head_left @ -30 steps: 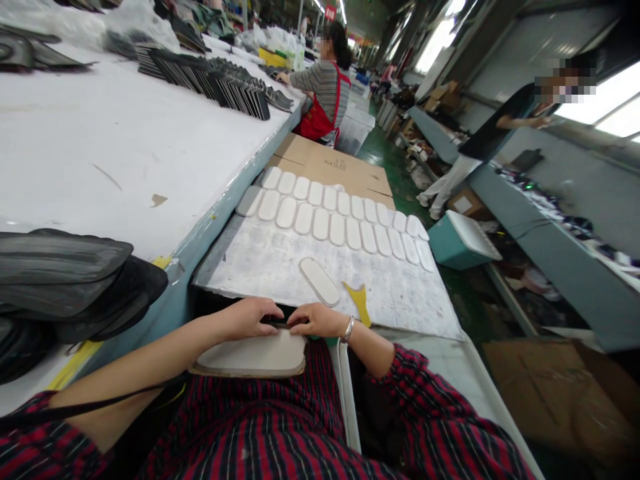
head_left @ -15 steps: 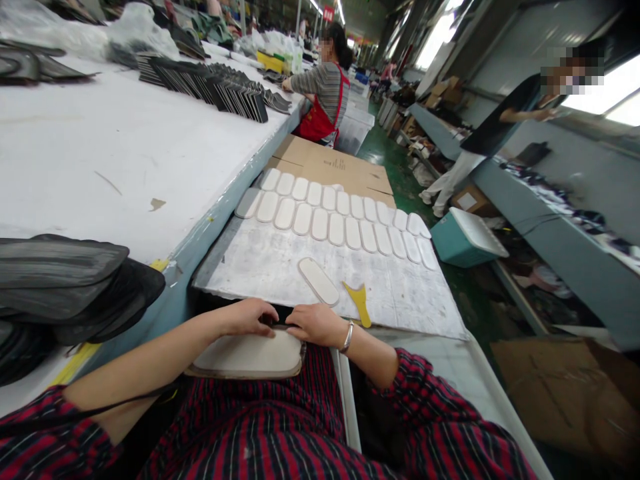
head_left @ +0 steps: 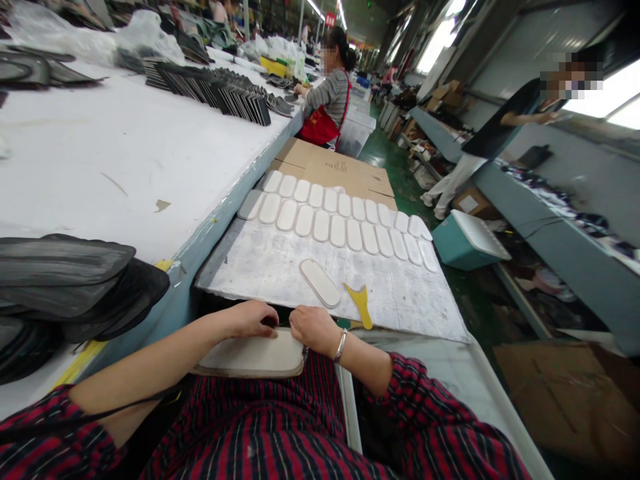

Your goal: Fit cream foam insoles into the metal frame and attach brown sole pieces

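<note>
On my lap lies a stack of off-white rounded oval panels, with layered edges showing at its near side. My left hand grips the stack's far edge, its thumb on the top panel and the other fingers curled down behind. At the stack's far right corner, my right hand has its fingers bent over the edge; the fingertips are partly hidden. Just beyond my hands, a single oval panel lies on the grey-white board. Beside it is a yellow forked tool.
Two overlapping rows of oval panels line the board's far side, with cardboard behind. Dark curved pieces are piled on the white table at left. A teal bin stands right. Two people are farther off.
My right hand has shifted slightly, its fingers now more curled at the corner of the stack. My left hand stays nearly in place. The seated co-worker's arm has moved.
</note>
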Available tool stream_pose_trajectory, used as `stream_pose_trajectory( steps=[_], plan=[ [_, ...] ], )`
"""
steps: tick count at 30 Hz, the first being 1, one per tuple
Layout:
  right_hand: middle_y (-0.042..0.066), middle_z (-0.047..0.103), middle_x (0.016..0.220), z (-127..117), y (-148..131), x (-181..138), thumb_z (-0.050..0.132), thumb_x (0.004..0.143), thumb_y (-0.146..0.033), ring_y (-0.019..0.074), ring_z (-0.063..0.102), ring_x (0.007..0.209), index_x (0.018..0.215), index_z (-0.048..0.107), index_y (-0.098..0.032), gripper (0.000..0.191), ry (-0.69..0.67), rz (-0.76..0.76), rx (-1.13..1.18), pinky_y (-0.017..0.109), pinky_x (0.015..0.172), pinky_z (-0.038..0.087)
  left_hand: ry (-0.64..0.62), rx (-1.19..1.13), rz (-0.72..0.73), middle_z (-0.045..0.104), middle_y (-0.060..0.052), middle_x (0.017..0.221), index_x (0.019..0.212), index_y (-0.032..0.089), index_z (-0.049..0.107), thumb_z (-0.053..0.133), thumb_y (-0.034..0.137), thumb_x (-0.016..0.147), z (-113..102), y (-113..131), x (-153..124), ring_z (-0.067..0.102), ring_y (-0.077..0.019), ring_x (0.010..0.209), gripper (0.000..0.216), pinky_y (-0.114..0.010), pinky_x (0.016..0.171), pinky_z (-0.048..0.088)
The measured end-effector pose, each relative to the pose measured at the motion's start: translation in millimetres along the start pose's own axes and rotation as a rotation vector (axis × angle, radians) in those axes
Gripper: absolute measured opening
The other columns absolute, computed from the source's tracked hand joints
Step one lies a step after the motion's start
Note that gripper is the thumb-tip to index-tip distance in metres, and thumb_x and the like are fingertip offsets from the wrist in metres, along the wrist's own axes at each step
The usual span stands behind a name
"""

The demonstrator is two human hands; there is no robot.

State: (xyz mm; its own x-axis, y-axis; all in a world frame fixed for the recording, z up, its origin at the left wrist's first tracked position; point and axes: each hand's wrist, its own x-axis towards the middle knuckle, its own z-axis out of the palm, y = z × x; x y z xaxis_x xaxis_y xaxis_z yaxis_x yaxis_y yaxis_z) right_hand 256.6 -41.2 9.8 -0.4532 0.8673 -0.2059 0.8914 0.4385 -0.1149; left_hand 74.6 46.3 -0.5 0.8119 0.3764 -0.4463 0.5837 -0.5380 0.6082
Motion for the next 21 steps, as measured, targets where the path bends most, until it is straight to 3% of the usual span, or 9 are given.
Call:
stream_pose_trajectory(
  steps=[8, 11, 14, 21],
  plan=[
    [0.007, 0.06, 0.086, -2, 4, -3, 0.038, 0.093, -0.023, 0.0168, 0.056, 0.08, 0.088, 0.057, -0.014, 0.022, 0.005, -0.071, 0.001, 0.027, 0.068, 0.041, -0.004, 0.053, -0.007, 0.069, -0.002, 0.091, 0.095, 0.023, 0.068, 0.058, 0.042, 0.072, -1, 2, -2, 0.061, -0.0198, 0.08, 0.031, -0.024, 0.069, 0.041],
    [0.005, 0.061, 0.085, -7, 7, -2, 0.034, 0.096, -0.029, 0.0149, 0.056, 0.083, 0.087, 0.059, -0.015, 0.029, 0.008, -0.122, 0.079, 0.025, 0.07, 0.04, 0.013, 0.059, -0.009, 0.069, -0.003, 0.092, 0.096, 0.023, 0.067, 0.06, 0.043, 0.071, 0, 0, -1, 0.061, -0.0201, 0.081, 0.033, -0.024, 0.068, 0.041],
    [0.006, 0.062, 0.09, -9, 8, -1, 0.036, 0.094, -0.037, 0.016, 0.057, 0.087, 0.092, 0.06, -0.016, 0.032, 0.014, -0.078, 0.16, 0.026, 0.072, 0.04, 0.031, 0.058, -0.008, 0.069, -0.003, 0.094, 0.098, 0.022, 0.067, 0.061, 0.042, 0.069, 1, -1, 0, 0.06, -0.0201, 0.082, 0.036, -0.024, 0.068, 0.041],
    [0.007, 0.066, 0.087, -18, 12, -3, 0.048, 0.086, -0.03, 0.0179, 0.059, 0.082, 0.089, 0.065, -0.016, 0.022, -0.124, -0.061, 0.078, 0.025, 0.068, 0.04, 0.046, 0.057, -0.005, 0.067, -0.003, 0.091, 0.099, 0.021, 0.066, 0.063, 0.041, 0.068, -1, 3, 1, 0.059, -0.0199, 0.081, 0.037, -0.024, 0.067, 0.041]
  ],
)
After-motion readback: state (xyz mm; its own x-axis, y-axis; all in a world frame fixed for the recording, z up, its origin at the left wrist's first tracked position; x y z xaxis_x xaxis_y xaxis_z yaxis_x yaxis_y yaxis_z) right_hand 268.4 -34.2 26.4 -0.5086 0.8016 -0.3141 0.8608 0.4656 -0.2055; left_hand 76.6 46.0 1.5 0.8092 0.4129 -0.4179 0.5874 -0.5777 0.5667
